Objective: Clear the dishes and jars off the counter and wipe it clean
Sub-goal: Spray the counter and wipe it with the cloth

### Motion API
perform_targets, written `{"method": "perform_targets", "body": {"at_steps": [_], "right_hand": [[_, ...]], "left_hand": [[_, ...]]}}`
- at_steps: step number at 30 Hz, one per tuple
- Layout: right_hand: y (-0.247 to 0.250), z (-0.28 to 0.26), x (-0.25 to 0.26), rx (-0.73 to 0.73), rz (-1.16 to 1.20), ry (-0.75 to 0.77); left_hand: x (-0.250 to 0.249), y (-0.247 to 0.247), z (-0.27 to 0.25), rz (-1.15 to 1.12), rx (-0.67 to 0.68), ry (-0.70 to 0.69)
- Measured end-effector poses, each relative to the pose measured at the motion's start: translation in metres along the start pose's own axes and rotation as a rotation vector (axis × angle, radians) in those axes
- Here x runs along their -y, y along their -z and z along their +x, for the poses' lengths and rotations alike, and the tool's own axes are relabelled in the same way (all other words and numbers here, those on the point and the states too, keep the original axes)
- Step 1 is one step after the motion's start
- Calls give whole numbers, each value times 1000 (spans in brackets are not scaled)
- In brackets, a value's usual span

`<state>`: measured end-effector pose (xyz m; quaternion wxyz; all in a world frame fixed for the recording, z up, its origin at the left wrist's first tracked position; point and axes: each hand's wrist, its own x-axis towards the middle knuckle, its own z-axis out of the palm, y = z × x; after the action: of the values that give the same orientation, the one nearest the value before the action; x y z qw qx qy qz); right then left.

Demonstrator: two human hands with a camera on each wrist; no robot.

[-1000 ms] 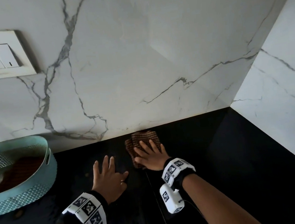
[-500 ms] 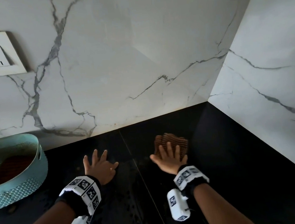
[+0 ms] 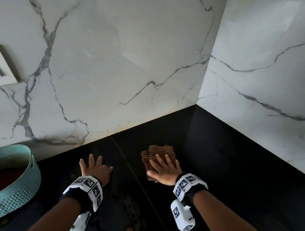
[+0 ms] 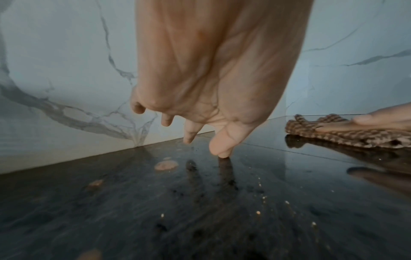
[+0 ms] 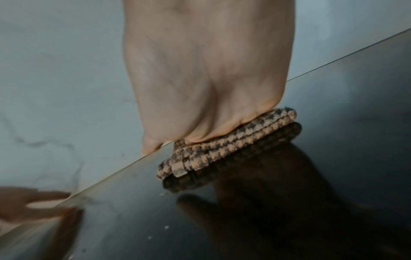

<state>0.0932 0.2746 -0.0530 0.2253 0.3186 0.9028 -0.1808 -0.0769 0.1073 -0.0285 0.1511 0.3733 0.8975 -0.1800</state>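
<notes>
- Teal plastic basket (image 3: 14, 195) sits at the far left of the black tabletop (image 3: 229, 163), against the marble wall (image 3: 113, 62); something reddish-brown lies inside, too dim to name. One basket, and no dishes or jars in view on the tabletop.
- Left hand (image 3: 95, 172) comes next, fingers spread wide and holding nothing, fingertips (image 4: 221, 151) touching the tabletop.
- Crumbs and a few pale brownish spots (image 4: 166, 165) lie near the left hand and toward the person, so the dirty patch is to the left of and nearer than the cloth.
- One folded brown checked cloth (image 3: 158, 152) lies right of the tabletop seam, near the back wall, its long axis running toward the wall.
- Right hand (image 3: 163, 171) presses flat on the cloth's near part, fingers straight; it is the only hand on the cloth.
- Wiping looks under way; the next stroke probably needs to sweep left and back toward the person.
</notes>
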Motion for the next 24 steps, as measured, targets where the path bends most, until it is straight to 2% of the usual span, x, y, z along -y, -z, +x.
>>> {"method": "perform_targets", "body": {"at_steps": [2, 5, 7, 10, 12, 14, 16, 18, 20, 24], "right_hand": [[0, -6, -18, -19, 61, -104], [-15, -22, -4, -42, 129, -152], [-31, -38, 20, -25, 106, -74], [-58, -67, 44, 34, -5, 146], [-72, -82, 39, 73, -81, 272], [-74, -87, 21, 73, -130, 336], [-65, -82, 1, 50, -135, 313], [-50, -70, -14, 26, -104, 216], [-36, -55, -22, 24, -63, 123], [-11, -23, -30, 30, -41, 35]], "left_hand": [[-1, 0, 0, -12, 4, 3], [-1, -1, 2, -53, 7, 22], [-2, 1, 2, -68, 10, 30], [-6, 4, 1, -27, -13, 30], [-7, 5, 0, 0, -22, 33], [-6, 6, -1, 3, 2, 32], [-3, 6, -3, -18, 38, 26], [-1, 4, -5, -51, 60, 24], [0, 0, -5, -64, 62, 25], [-3, -3, -4, -45, 41, 35]]}}
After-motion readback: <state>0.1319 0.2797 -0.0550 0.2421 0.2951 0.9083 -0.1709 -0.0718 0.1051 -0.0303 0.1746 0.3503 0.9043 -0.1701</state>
